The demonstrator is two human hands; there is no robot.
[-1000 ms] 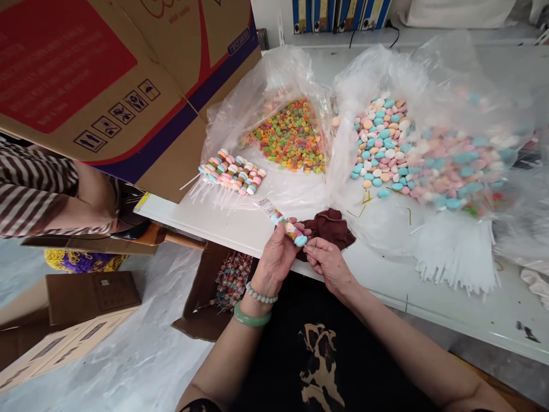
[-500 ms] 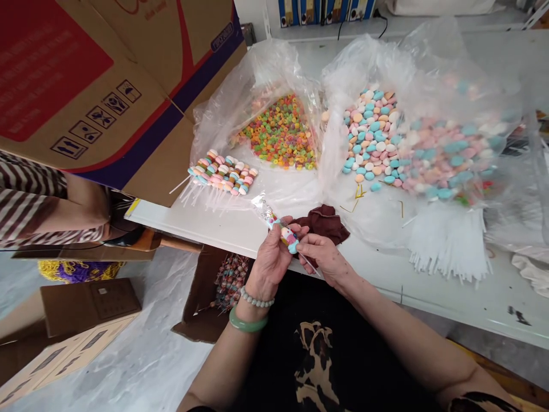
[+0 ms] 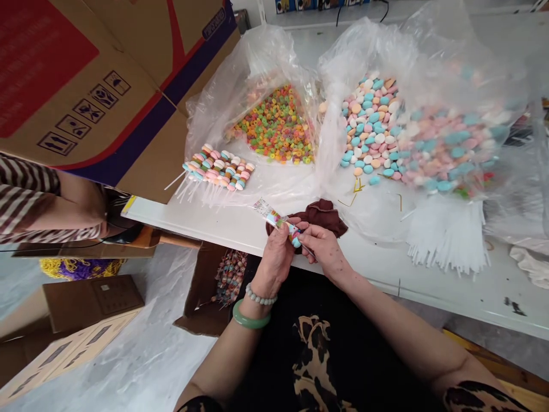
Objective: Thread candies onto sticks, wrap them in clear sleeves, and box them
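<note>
My left hand (image 3: pixel 278 249), with a beaded bracelet and a green bangle at its wrist, grips a small candy piece in a clear printed wrapper (image 3: pixel 273 217). The wrapper's flat end points up and left. My right hand (image 3: pixel 321 246) pinches the lower right end of the same piece, where the stick comes out. Both hands are close together over the table's front edge. Right behind them lies a dark brown cloth (image 3: pixel 323 218). To the left, candy skewers on white sticks (image 3: pixel 219 167) lie in rows on plastic.
Bags of ring candies (image 3: pixel 278 126) and pastel candies (image 3: pixel 373 123) lie behind, white sticks (image 3: pixel 450 237) at right. A large carton (image 3: pixel 141 114) stands left, near a person's arm (image 3: pixel 79 200). Below the edge, an open box (image 3: pixel 201 292) holds wrapped candies.
The view has tilted slightly, so the table's contents appear higher. My right fingers have closed in around the stick end. My left hand still holds the wrapped piece.
</note>
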